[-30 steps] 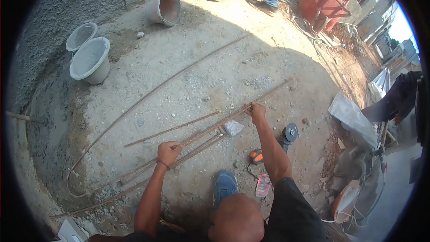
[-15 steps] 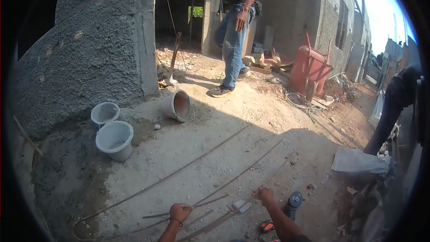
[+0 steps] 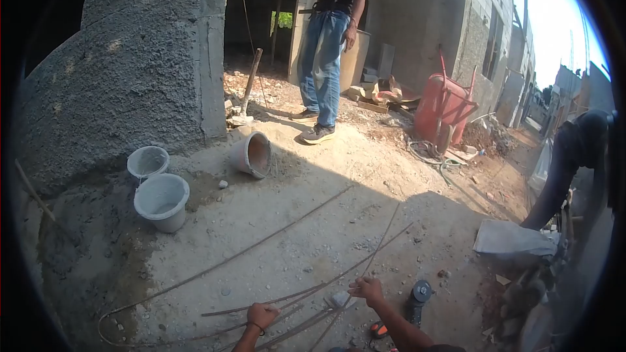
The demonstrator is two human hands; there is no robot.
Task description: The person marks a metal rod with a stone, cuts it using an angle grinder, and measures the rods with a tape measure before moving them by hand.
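My left hand is closed, low in the middle, round a steel rod at the near end of the long rods on the ground. My right hand pinches a thin steel rod, which slants across a longer rod. Beside that hand, a small pale block lies among the rods. An angle grinder rests just right of my right forearm. The orange and black tool, perhaps a tape measure, is partly hidden by that forearm.
Two pale buckets stand at the left, and another bucket lies tipped over. A person in jeans stands by the doorway. Farther right are a red wheelbarrow, a hose and a white sack. One long rod bends back at left.
My right hand has moved left, and the thin rod now crosses the longer one. The longer rod's far end has shifted nearer. The person by the doorway has changed stance.
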